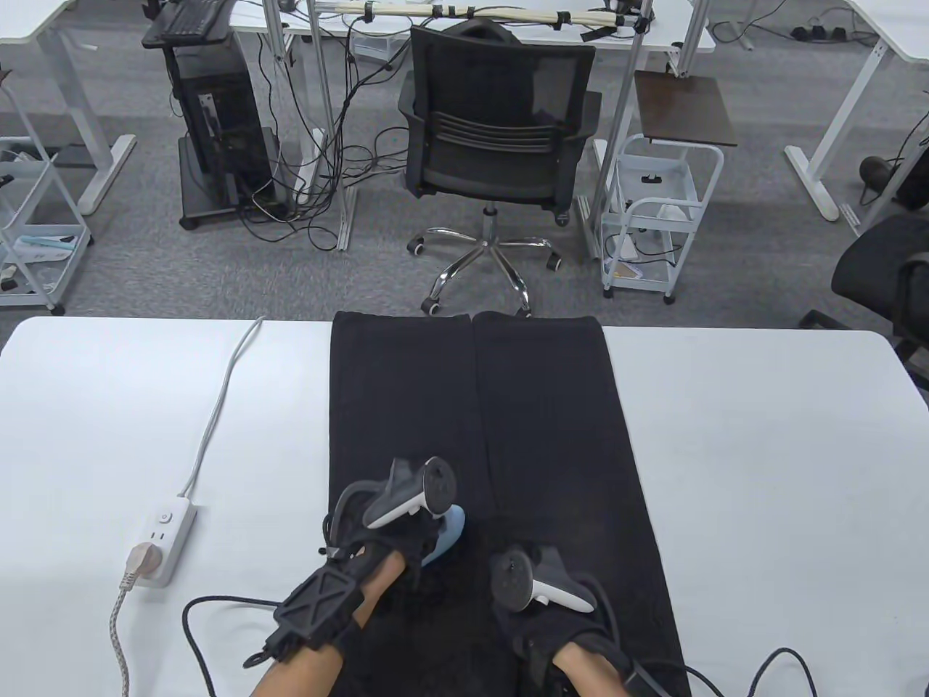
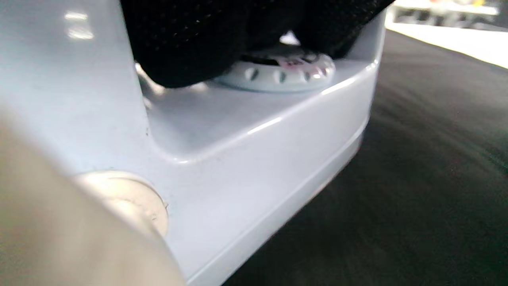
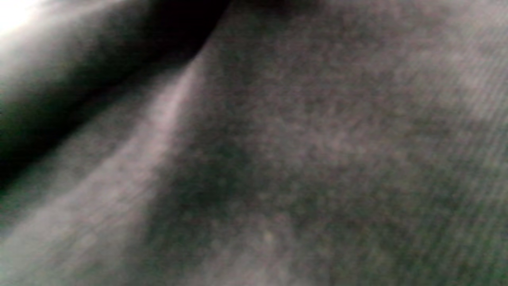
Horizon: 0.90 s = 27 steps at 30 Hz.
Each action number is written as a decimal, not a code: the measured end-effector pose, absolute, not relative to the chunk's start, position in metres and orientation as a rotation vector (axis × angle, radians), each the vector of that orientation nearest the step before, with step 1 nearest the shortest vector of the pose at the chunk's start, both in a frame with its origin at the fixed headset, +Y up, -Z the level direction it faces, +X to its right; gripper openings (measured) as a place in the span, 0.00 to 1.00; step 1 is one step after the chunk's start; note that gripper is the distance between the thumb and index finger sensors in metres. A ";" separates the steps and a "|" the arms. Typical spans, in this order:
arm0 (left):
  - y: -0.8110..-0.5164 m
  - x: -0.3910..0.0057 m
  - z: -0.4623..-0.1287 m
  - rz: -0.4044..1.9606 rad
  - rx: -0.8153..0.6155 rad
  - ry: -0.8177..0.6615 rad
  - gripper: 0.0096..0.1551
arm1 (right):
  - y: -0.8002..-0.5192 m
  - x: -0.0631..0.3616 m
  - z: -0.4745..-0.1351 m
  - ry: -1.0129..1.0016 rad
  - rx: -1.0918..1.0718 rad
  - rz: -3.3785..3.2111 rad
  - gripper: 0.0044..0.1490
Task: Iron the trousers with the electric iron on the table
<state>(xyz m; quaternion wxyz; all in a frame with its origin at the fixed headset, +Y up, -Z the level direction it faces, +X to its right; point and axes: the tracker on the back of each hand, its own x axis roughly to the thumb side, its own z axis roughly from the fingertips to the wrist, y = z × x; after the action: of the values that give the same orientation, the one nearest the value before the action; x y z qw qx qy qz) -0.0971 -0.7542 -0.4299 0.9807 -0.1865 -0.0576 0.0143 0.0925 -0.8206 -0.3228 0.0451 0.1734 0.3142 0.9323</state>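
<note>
Table view | left hand (image 1: 377,537) grips iron (image 1: 444,534) | on trousers (image 1: 508,421)

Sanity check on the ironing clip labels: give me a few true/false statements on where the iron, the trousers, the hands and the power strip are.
1. The black trousers lie flat on the white table, legs pointing away from the person. True.
2. The pale blue electric iron sits on bare table beside the trousers. False: it rests on the trousers.
3. The left hand is at the iron, fingers over its dial. True.
4. The right hand holds the iron's handle. False: it rests on the trousers, apart from the iron.
5. The white power strip lies right of the trousers. False: left.
</note>
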 end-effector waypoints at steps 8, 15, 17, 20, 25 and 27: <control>-0.753 -0.108 -0.483 0.080 -0.395 0.004 0.23 | -0.821 0.093 -0.323 0.962 0.534 2.840 0.44; -0.754 -0.102 -0.458 0.060 -0.373 -0.022 0.23 | -0.821 0.094 -0.323 0.966 0.537 2.826 0.44; -0.754 -0.099 -0.445 0.054 -0.375 -0.053 0.23 | -0.821 0.094 -0.323 0.968 0.537 2.821 0.44; -0.755 -0.094 -0.416 0.052 -0.386 -0.112 0.23 | -0.821 0.095 -0.324 0.971 0.544 2.818 0.43; -0.756 -0.088 -0.364 0.037 -0.390 -0.202 0.24 | -0.821 0.097 -0.324 0.976 0.547 2.808 0.43; -0.757 -0.087 -0.347 0.031 -0.396 -0.233 0.24 | -0.821 0.098 -0.325 0.977 0.547 2.805 0.43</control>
<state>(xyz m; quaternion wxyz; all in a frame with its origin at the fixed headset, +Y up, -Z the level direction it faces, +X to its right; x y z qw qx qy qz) -0.0867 -0.7566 -0.3468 0.9737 -0.1961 -0.1153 0.0155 0.0976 -0.8207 -0.3246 0.0606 0.1806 0.3228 0.9271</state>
